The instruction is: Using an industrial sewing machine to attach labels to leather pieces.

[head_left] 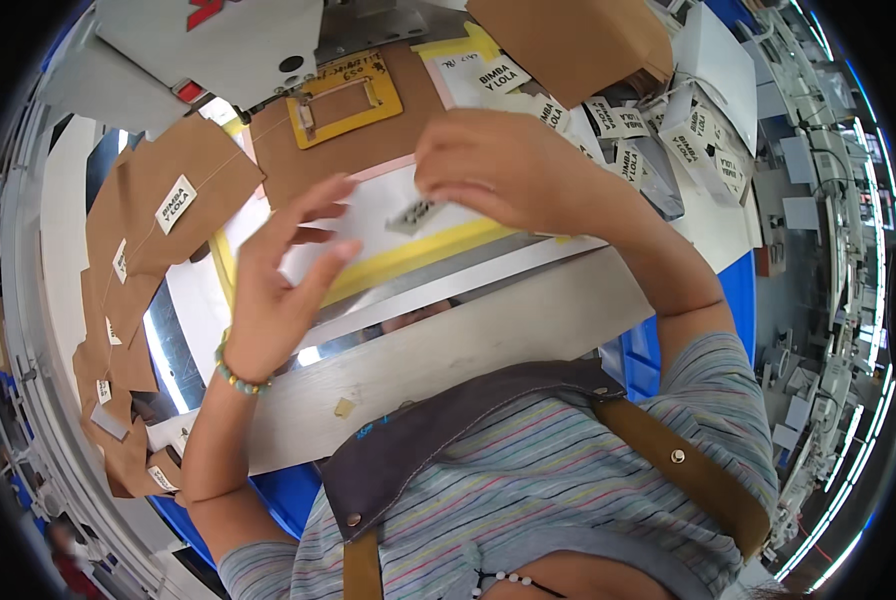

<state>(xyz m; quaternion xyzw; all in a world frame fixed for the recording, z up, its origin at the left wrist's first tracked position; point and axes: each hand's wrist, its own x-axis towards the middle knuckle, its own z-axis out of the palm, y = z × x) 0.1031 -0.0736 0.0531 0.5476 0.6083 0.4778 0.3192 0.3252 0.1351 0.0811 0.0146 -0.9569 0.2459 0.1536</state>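
Note:
My right hand (513, 172) is pinched on a small pale fabric label (411, 216), which is blurred and hangs below the fingertips. Beneath it lies a white sheet (353, 240) edged with yellow tape (418, 265). To the left, my left hand (293, 260) hovers over the sheet's near-left side, its fingers spread and nothing in them. Just beyond both hands, a brown fabric piece (278, 150) lies partly under the sewing machine (203, 50). On that fabric sits a yellow template (393, 105) with a rectangular opening.
At the left, a chain of brown pieces (133, 200) with white labels sewn on hangs joined by thread. Loose labels (618, 120) and clear plastic bags (658, 185) lie at the far right beside more brown pieces (578, 45). A grey board (528, 310) runs along the near edge.

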